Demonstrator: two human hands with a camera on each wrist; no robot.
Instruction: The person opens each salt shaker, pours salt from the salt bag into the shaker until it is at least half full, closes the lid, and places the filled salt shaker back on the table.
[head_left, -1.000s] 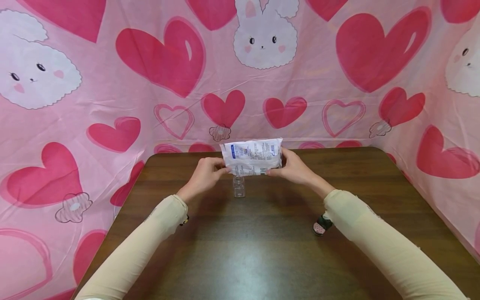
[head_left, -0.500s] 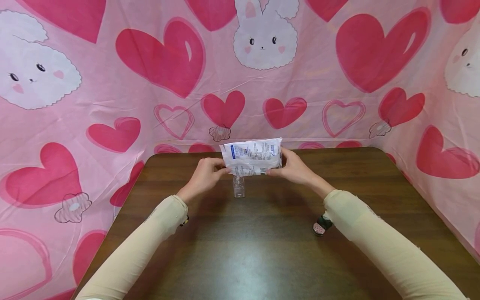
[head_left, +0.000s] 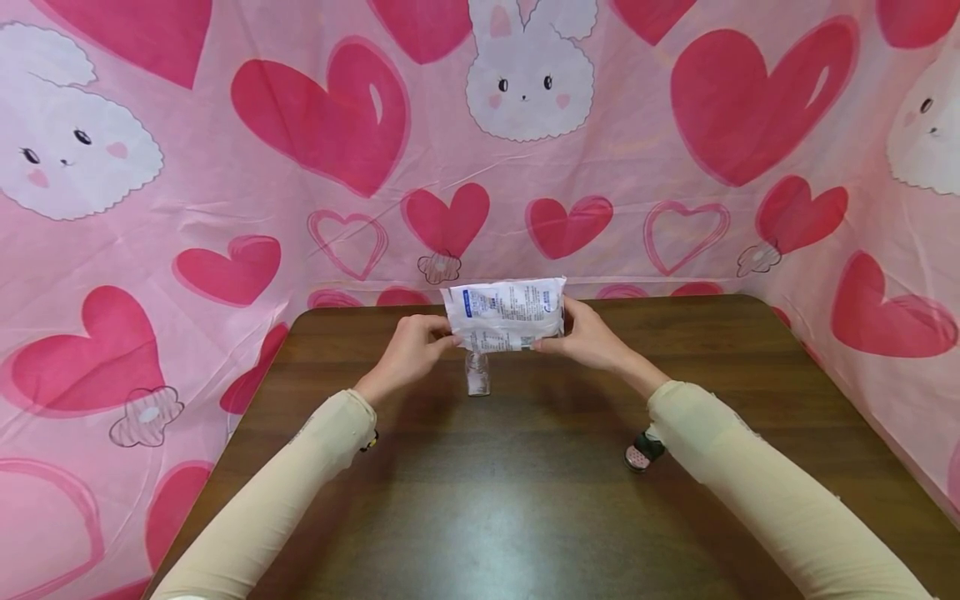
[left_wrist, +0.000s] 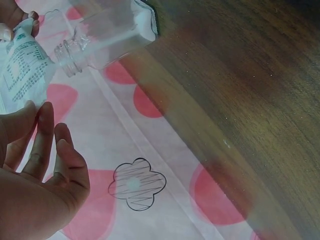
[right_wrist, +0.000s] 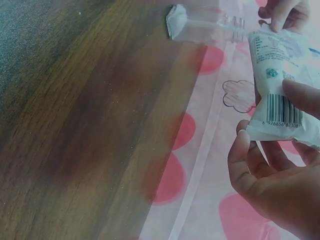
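Note:
A white plastic packet (head_left: 506, 310) with blue and black print is held up over the far middle of the table by both hands. My left hand (head_left: 411, 343) pinches its lower left corner. My right hand (head_left: 591, 335) grips the other end, thumb in front; the barcode near that end shows in the right wrist view. Directly under the left corner stands a small clear bottle (head_left: 477, 377), upright and uncapped, its mouth close to the packet. White powder (left_wrist: 145, 24) lies in the bottle's bottom, and a pale streak runs down inside it in the left wrist view.
The brown wooden table (head_left: 480, 492) ends just beyond the packet. A pink cloth (head_left: 645, 242) with hearts and rabbits hangs behind and at both sides. Wrist cameras, the right one (head_left: 643, 451) plainly visible, sit under the cuffs.
The bottle looked clear one second ago and now appears whitish inside, with white at its bottom. Hands and packet have hardly moved.

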